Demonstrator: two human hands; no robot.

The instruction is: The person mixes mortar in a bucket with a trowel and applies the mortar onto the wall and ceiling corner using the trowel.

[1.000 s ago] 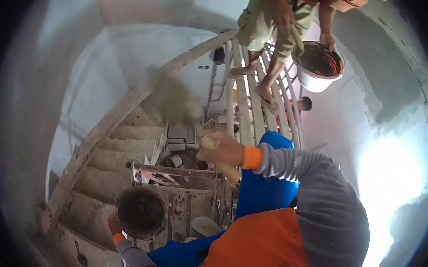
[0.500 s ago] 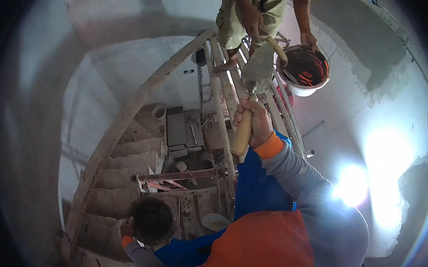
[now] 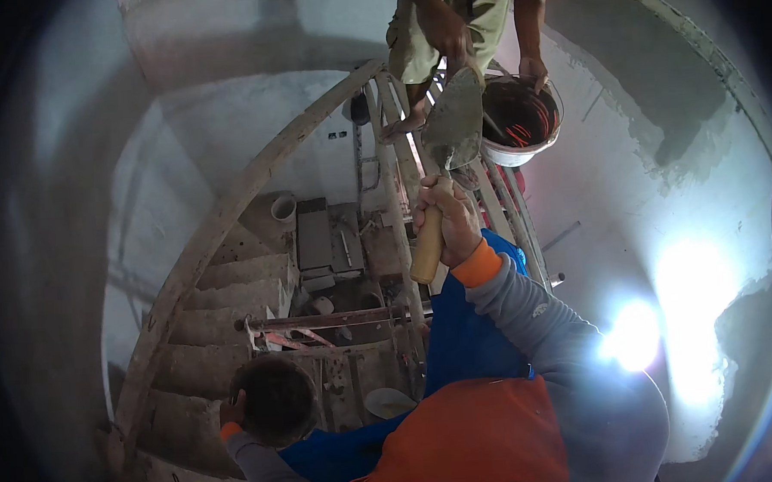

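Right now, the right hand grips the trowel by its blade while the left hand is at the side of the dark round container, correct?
Not quite: the head view shows the right hand gripping the trowel by its wooden handle, not its blade. The rest stands.

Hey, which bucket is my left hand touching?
The dark bucket at lower left: your left hand is at its rim. A co-worker's hand holds the white bucket; no hand touches the small distant bucket.

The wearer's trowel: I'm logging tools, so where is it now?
The trowel is just above and right of centre in the head view, its handle in the right hand, its blade left of the white bucket.
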